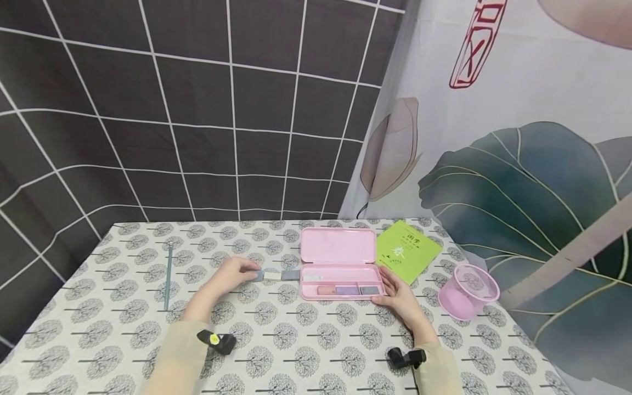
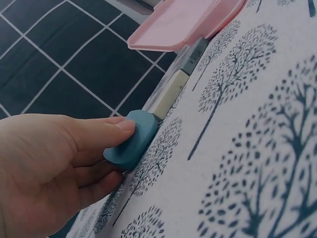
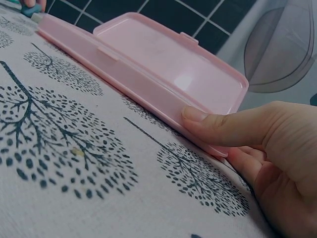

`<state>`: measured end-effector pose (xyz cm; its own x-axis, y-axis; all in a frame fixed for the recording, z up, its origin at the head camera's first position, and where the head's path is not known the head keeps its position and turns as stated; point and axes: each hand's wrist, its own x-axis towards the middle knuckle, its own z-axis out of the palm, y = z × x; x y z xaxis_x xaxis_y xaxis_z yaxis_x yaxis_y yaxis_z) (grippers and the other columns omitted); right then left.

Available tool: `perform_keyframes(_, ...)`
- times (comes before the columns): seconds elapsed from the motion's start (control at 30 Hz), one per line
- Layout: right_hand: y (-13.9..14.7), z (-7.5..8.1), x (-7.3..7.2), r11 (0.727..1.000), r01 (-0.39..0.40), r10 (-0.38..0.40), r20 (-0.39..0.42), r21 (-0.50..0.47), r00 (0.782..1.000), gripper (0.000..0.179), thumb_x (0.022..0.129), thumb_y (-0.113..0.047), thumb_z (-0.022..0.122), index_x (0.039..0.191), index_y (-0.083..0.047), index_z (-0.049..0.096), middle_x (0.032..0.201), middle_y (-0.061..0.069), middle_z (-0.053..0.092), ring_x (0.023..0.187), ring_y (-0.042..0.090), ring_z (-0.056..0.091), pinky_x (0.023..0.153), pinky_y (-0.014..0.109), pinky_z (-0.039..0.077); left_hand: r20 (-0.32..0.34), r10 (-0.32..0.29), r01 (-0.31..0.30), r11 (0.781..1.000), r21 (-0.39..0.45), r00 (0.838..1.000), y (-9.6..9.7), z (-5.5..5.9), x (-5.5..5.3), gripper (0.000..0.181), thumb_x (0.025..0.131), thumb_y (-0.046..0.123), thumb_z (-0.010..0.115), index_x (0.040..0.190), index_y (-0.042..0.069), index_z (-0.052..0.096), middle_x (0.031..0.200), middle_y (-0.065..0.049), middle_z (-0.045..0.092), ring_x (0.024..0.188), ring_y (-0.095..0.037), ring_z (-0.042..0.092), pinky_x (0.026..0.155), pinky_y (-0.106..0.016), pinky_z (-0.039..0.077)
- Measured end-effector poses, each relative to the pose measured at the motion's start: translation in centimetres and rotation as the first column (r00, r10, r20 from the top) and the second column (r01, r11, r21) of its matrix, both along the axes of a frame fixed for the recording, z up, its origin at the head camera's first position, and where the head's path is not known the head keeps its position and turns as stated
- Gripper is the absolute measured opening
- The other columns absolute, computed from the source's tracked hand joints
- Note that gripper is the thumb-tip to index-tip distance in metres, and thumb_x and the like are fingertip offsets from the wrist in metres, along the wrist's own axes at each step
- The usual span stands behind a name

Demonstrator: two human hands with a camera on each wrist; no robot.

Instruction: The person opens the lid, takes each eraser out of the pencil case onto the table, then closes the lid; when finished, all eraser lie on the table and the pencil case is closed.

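Note:
My left hand pinches a rounded blue eraser between thumb and fingers, low over the tablecloth. The eraser meets the end of a cream block, and a grey block follows in the same line, reaching the left side of a pink pencil case. The case lies with its lid raised at the back. Inside its compartments sit a salmon block, a purple block, a grey block and a pale piece. My right hand grips the case's right end, thumb on the front wall.
A green booklet lies behind the right hand, beside the lid. Farther right, a pink see-through cup-shaped holder rests on the tree-patterned cloth. A thin teal stick lies left of the left hand. Dark gridded cloth hangs at the back.

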<state>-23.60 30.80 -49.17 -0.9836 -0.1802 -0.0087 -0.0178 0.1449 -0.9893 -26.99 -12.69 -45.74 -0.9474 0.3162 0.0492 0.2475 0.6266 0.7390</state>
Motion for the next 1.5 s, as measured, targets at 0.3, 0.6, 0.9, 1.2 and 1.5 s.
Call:
perform_keyframes(0.3,0.08,0.18,0.03,1.0,-0.009,0.009,-0.008,0.027,1.0,0.098,0.076,0.01,0.071,0.152,0.009,0.009,0.159,0.029,0.013,0.145,0.042,0.018,0.103,0.008,0.034,-0.005,0.027,-0.027,0.999,-0.017,1.0,0.38,-0.28,0.14,0.04,0.076,0.008,0.077,0.115,0.003,0.069,0.121,-0.019,0.067,0.111,-0.038,0.063,0.099,-0.054,0.049)
perform_keyframes(0.6,-0.04,0.2,0.18,1.0,-0.01,0.01,-0.007,0.004,1.0,0.096,0.077,0.012,0.07,0.152,0.01,0.01,0.158,0.03,0.014,0.146,0.042,0.019,0.104,0.01,0.034,-0.004,0.048,-0.048,0.999,-0.008,0.999,0.58,-0.31,0.31,0.036,0.077,0.007,0.076,0.112,0.003,0.07,0.12,-0.019,0.067,0.108,-0.035,0.063,0.097,-0.051,0.051)
perform_keyframes(0.9,-0.18,0.55,0.36,1.0,-0.003,0.003,-0.005,0.013,1.0,0.095,0.077,0.012,0.07,0.152,0.009,0.011,0.158,0.028,0.015,0.146,0.04,0.02,0.106,0.014,0.033,-0.065,0.019,-0.023,0.998,-0.053,0.998,0.3,-0.61,0.17,0.033,0.078,0.01,0.076,0.11,0.005,0.071,0.108,-0.013,0.064,0.098,-0.028,0.058,0.092,-0.051,0.05)
perform_keyframes(1.2,0.01,0.08,0.18,1.0,-0.004,0.004,-0.004,0.007,1.0,0.096,0.076,0.013,0.069,0.152,0.009,0.011,0.159,0.029,0.014,0.146,0.04,0.019,0.105,0.011,0.034,-0.04,0.018,-0.019,0.999,-0.043,0.999,0.32,-0.73,0.21,0.032,0.08,0.011,0.075,0.111,0.006,0.071,0.098,-0.007,0.059,0.086,-0.017,0.049,0.077,-0.031,0.046)
perform_keyframes(1.5,0.06,0.21,0.1,1.0,-0.006,0.006,-0.009,0.007,1.0,0.095,0.077,0.011,0.07,0.152,0.009,0.011,0.159,0.028,0.013,0.147,0.04,0.018,0.107,0.013,0.031,-0.049,0.01,-0.012,0.999,-0.048,0.999,0.32,-0.69,0.06,0.032,0.08,0.009,0.074,0.111,0.005,0.07,0.103,-0.01,0.062,0.088,-0.019,0.053,0.079,-0.034,0.048)
